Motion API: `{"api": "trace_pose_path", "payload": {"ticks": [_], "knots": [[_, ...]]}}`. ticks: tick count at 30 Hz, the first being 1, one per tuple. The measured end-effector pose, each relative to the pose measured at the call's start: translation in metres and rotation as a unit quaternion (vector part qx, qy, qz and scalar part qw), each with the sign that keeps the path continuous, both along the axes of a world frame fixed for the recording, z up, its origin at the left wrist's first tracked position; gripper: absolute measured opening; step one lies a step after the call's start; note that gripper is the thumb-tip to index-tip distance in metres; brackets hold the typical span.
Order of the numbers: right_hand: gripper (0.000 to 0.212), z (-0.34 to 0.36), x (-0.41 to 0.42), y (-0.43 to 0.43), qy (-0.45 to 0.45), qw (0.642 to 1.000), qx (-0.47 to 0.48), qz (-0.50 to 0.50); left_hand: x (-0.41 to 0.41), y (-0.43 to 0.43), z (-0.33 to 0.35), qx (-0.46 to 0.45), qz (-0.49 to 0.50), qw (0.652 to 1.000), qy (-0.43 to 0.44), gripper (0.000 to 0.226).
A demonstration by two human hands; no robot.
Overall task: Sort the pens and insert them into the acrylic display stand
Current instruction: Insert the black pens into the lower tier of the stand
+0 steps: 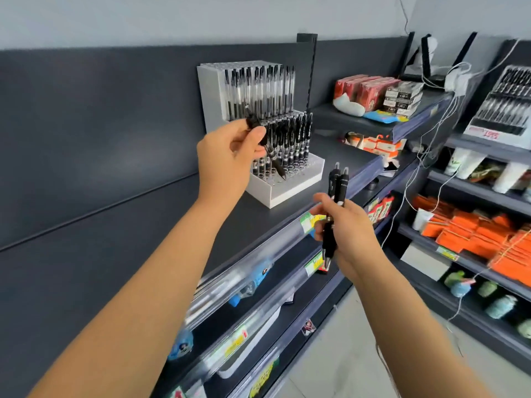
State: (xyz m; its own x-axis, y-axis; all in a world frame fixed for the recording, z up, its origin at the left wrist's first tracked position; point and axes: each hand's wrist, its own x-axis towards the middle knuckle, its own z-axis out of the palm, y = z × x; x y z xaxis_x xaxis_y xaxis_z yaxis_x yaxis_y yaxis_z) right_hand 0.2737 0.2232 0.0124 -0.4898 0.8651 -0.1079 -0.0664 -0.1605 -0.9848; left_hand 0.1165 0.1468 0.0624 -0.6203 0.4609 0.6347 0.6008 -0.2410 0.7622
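A white stepped acrylic display stand (290, 188) sits on the dark top shelf. Its back tier holds a row of clear black-capped pens (258, 90), and its lower tier holds several dark pens (298, 136). My left hand (230, 150) pinches one black pen (270, 152), tilted with its tip pointing down over the stand's front holes. My right hand (344, 228) grips two black pens (334, 205) upright, lower and to the right of the stand, in front of the shelf edge.
The dark shelf (253, 219) has a clear price rail along its front. To the right lie red boxes (365, 90), orange packets (474, 228) and hanging white cables (431, 133). A second pen display (502, 104) stands at far right. Lower shelves hold small goods.
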Motion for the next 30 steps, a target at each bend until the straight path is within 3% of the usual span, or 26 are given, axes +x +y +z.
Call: {"api": "trace_pose_path", "payload": {"ticks": [6, 11, 19, 22, 25, 30], "knots": [[0.019, 0.004, -0.028, 0.068, 0.051, 0.998, -0.027, 0.008, -0.044, 0.083, -0.02, -0.056, 0.048, 0.995, 0.068, 0.027], [0.016, 0.01, -0.048, 0.113, 0.046, 0.998, 0.03, 0.034, -0.061, 0.118, -0.029, -0.16, 0.06, 0.977, 0.125, 0.045], [0.02, 0.007, -0.076, 0.158, 0.079, 0.989, -0.015, 0.127, -0.058, 0.129, -0.021, -0.125, 0.12, 0.97, 0.168, 0.032], [0.021, 0.01, -0.083, 0.168, 0.098, 0.981, -0.041, 0.162, -0.051, 0.128, -0.024, -0.142, 0.15, 0.965, 0.161, 0.032], [0.022, 0.013, -0.085, 0.177, 0.114, 0.975, -0.052, 0.185, -0.044, 0.128, -0.013, -0.096, 0.159, 0.973, 0.14, 0.019], [0.022, 0.012, -0.087, 0.183, 0.125, 0.97, -0.055, 0.199, -0.053, 0.136, -0.023, -0.203, 0.158, 0.952, 0.168, 0.038]]}}
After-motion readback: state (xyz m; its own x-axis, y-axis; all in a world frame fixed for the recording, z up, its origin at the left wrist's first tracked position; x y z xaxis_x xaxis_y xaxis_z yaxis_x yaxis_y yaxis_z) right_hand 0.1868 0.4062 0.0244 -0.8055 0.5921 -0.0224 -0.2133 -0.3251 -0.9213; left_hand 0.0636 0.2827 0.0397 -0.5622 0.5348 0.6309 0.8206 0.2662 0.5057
